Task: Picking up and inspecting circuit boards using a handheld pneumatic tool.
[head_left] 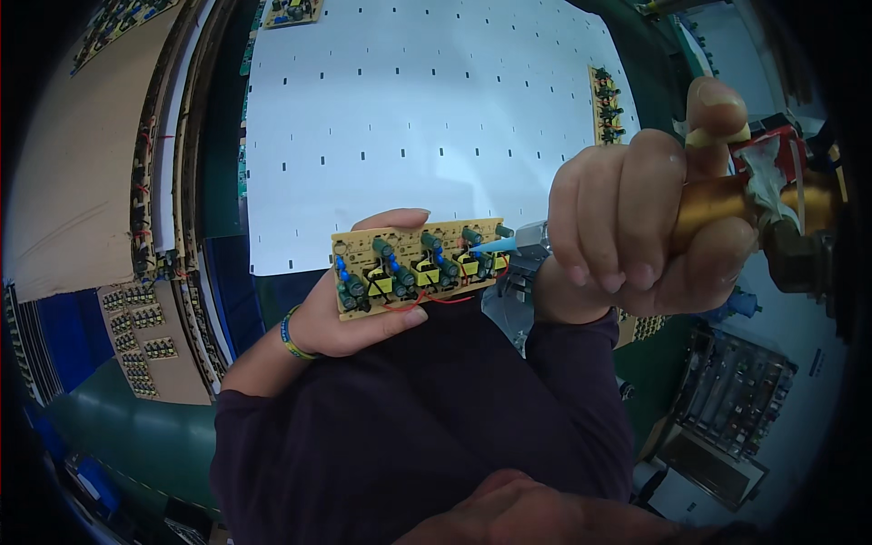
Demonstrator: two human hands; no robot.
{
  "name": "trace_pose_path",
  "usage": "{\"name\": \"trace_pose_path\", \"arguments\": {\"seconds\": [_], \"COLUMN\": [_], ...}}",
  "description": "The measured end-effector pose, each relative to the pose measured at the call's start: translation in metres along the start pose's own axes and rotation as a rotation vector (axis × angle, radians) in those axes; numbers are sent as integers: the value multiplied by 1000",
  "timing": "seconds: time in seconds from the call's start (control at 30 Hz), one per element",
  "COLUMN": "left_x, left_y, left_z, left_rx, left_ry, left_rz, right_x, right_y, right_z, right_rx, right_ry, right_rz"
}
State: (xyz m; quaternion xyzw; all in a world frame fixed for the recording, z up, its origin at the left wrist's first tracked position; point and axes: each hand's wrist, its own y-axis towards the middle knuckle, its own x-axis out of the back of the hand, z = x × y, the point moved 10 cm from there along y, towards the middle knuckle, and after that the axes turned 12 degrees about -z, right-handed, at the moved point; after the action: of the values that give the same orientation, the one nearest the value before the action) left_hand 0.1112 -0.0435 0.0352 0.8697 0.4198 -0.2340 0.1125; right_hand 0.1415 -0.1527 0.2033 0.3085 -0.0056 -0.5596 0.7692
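Observation:
My left hand (341, 309) holds a tan circuit board (363, 242) by its left end, with fingers behind the upper edge and the thumb along the lower edge. The board carries green capacitors, yellow transformers and blue parts, and a thin red wire (427, 295) loops along its lower side. My right hand (636, 213) is wrapped round the gold-coloured cylinder of a glue dispenser (713, 207), its thumb up beside a red part. A blue tapered nozzle (495, 245) points at the board's right part; whether it touches is unclear. The link between nozzle and cylinder is hidden behind my hand.
Beyond my hands lies a white slotted sheet (409, 109), with a board (607, 104) at its right edge and another board (292, 11) at the far left. Cardboard layers with boards (145, 331) are stacked on the left. A framed tray of parts (736, 386) is at right.

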Motion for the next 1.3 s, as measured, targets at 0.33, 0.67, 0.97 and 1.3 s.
{"name": "trace_pose_path", "arguments": {"seconds": [0.33,0.67,0.97,1.3], "left_x": [-2,-1,-2,-10], "left_y": [0,0,2,1], "left_z": [2,4,8,11], "left_rx": [7,62,36,78], "left_ry": [-1,-46,-108,-190], "left_rz": [12,-11,-21,-34], "right_x": [0,1,-1,-13], "right_y": [-4,-5,-5,-9], "right_z": [-5,-2,3,1], "right_rx": [-26,-30,7,-3], "right_ry": [-5,-21,50,51], "right_rz": [7,-12,-52,4]}}
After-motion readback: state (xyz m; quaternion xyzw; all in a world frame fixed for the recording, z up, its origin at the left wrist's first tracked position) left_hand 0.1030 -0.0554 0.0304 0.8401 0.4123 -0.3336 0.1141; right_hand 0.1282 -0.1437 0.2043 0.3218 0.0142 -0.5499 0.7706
